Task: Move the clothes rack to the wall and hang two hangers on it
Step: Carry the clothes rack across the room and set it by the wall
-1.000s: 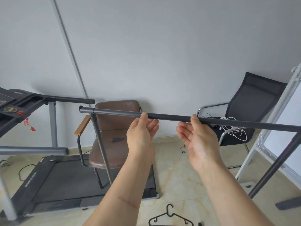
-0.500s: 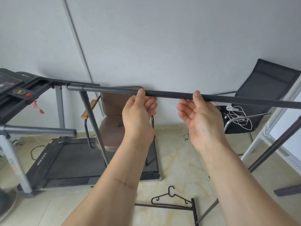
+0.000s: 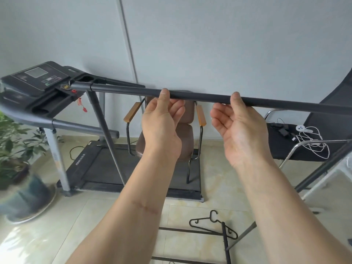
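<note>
Both hands on the rack's top bar
Left hand (image 3: pixel 162 124) and right hand (image 3: pixel 242 130) grip the clothes rack (image 3: pixel 209 97) bar, apart; a hanger (image 3: pixel 213 224) lies on the floor.

Pretty bright, soft daylight all over, no harsh glare. The pale grey wall (image 3: pixel 228 44) is evenly lit, with only faint shadows just below the dark grey metal rack bar (image 3: pixel 200 97). Left of that bar, the green potted plant (image 3: pixel 13 149) is smeared with motion blur. Wide-angle bending curves straight lines, worst far from the bar, near the frame edges.
</note>
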